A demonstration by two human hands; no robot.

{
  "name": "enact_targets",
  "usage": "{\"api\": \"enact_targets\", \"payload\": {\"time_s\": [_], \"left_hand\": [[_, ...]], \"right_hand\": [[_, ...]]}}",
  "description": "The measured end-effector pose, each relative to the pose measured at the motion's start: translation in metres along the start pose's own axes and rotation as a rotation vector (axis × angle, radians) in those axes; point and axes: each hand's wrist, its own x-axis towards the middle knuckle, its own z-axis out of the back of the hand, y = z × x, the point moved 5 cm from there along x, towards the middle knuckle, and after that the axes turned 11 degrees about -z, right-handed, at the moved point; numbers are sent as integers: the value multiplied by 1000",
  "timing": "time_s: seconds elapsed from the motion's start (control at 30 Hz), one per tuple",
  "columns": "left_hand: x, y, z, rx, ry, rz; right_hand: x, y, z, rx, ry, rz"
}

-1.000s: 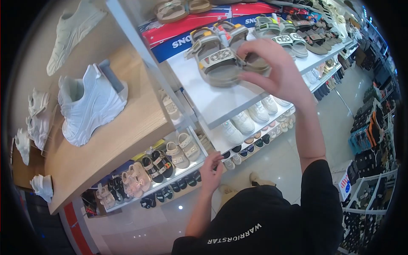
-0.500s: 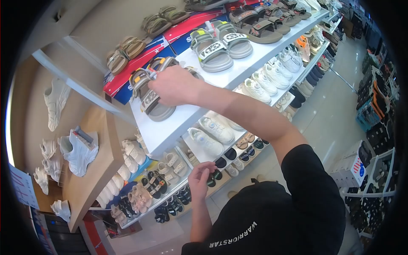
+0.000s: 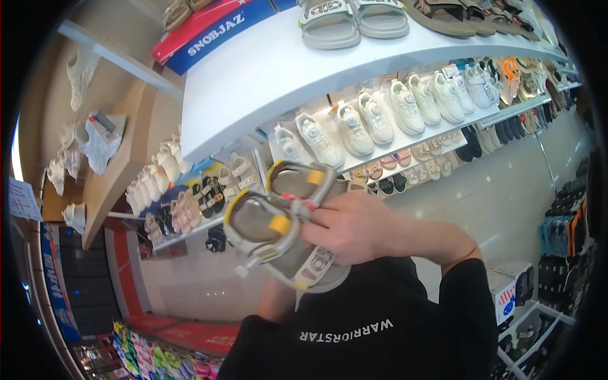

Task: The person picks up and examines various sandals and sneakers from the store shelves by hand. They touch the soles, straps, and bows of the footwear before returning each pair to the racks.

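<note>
A pair of grey sandals [image 3: 263, 237] with yellow patches and pale straps hangs in front of my chest, off the shelf. My right hand [image 3: 354, 228] is wrapped round the straps between the two sandals. Below them, my left forearm shows, but the sandals cover my left hand, so its fingers cannot be seen. Another pair of grey sandals [image 3: 329, 28] stands on the white top shelf [image 3: 247, 76], close to its front edge.
White sneakers [image 3: 358, 130] line a lower shelf, with smaller sandals beneath. At the upper left stands a blue and red shoe box [image 3: 215, 39]. A wooden shelf [image 3: 130, 136] holds white shoes on the left. Racks and a white box [image 3: 506, 297] stand at the right.
My right hand has lifted the pair of sandals off the top shelf and brought it down to my chest. My left hand has gone behind the sandals. The view has shifted.
</note>
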Motion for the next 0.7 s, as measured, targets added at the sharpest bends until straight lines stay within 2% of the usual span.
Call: {"api": "enact_targets", "payload": {"time_s": [0.03,0.07,0.13,0.17,0.2,0.27,0.3,0.33,0.4,0.43,0.47,0.53,0.6,0.63,0.7], "left_hand": [[-11,-21,-45,553,116,-14],[-12,-16,-62,558,96,-18],[-13,24,-88,-77,49,335],[-24,40,-71,-265,-1,522],[-25,47,-60,-261,-12,532],[-30,67,-45,48,105,773],[-25,68,-44,99,82,791],[-15,66,-45,101,81,801],[23,47,-39,929,241,583],[49,37,-41,1161,281,461],[80,26,-44,1387,321,323],[151,12,-27,1829,520,-119],[209,12,-10,2105,499,-35],[219,16,-25,2100,513,-42],[236,23,-44,2542,465,213]], "right_hand": [[-16,-15,-16,34,-5,-61],[-31,-38,-31,128,17,-216],[-61,-81,-63,275,57,-560],[-76,-102,-80,324,75,-751],[-91,-116,-99,334,77,-762],[-131,-148,-133,413,-68,-1024],[-145,-155,-142,418,-70,-1037],[-159,-161,-148,502,-90,-1111],[-177,-166,-151,587,-114,-1187],[-182,-166,-147,570,-127,-1212],[-184,-166,-141,550,-141,-1234],[-181,-163,-131,542,-146,-1247],[-174,-159,-122,535,-159,-1262],[-167,-155,-116,496,-136,-1227],[-158,-149,-110,443,-131,-1195]]}}
